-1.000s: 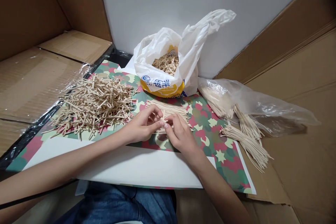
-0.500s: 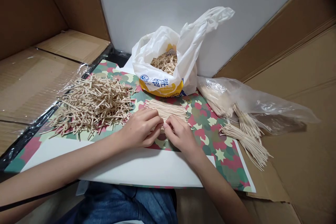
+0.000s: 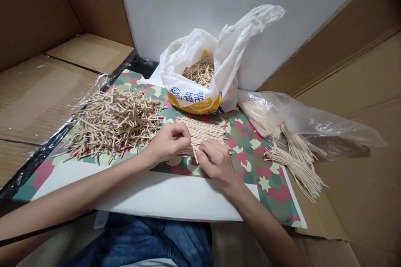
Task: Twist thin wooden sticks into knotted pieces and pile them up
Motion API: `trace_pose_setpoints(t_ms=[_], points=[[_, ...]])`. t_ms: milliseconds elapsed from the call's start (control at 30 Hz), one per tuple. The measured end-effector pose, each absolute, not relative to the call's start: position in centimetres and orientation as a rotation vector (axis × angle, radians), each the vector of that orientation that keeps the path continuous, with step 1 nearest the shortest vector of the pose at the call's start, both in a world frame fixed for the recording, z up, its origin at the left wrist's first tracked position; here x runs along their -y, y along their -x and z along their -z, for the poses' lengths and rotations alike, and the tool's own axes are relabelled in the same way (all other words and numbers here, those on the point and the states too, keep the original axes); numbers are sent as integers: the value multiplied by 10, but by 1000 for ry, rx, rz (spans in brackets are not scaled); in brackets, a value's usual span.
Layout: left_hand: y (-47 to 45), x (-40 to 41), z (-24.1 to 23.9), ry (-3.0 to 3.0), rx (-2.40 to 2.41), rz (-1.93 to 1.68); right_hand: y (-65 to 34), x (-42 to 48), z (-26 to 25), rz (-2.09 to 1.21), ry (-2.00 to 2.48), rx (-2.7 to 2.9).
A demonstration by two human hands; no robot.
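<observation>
The heap (image 3: 112, 123) of short bent pieces lies at 9 o'clock from my hands on the mat (image 3: 250, 154), the same as a second ago. My left hand (image 3: 169, 144) was pressed flat half a second back. Now it has risen, with its fingers curled over the left end of the row (image 3: 206, 130) of straight sticks. I cannot tell whether they grip sticks there or only rest on them.

Just right of it, one stick (image 3: 194, 155) has come away from the row's near edge. It tilts with its near end toward 6 o'clock and touches both hands. My right hand (image 3: 216, 162) has drawn back a little toward me, and its thumb and forefinger are pinched on that stick. I judge that a single stick is now separated from the row, while the rest still lie side by side at 12 o'clock from my hands.

The white bag (image 3: 200, 91) sits further off at 12, and the bundles (image 3: 297, 167) lie at 3. Neither has moved.
</observation>
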State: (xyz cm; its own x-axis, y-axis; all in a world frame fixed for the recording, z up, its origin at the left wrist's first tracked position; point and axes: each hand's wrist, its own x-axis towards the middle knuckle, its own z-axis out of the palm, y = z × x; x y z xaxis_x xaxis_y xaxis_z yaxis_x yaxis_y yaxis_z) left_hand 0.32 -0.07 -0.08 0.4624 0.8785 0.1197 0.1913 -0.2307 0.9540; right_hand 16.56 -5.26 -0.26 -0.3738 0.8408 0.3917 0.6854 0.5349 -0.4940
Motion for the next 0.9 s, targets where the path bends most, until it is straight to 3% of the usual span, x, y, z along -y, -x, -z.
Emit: trace_pose_setpoints(t_ms=[167, 467, 700, 900], points=[[-5, 2, -1, -1551, -907, -845, -168, 54, 5, -247, 1144, 2113], [6, 0, -9, -1804, -758, -784, -177, 49, 4, -242, 1183, 2218], [4, 1, -5, -1859, -766, -802, -178, 47, 1, -397, 1288, 2341], [-2, 3, 0, -1587, -747, -773, -176, 47, 6, -166, 1185, 2366]])
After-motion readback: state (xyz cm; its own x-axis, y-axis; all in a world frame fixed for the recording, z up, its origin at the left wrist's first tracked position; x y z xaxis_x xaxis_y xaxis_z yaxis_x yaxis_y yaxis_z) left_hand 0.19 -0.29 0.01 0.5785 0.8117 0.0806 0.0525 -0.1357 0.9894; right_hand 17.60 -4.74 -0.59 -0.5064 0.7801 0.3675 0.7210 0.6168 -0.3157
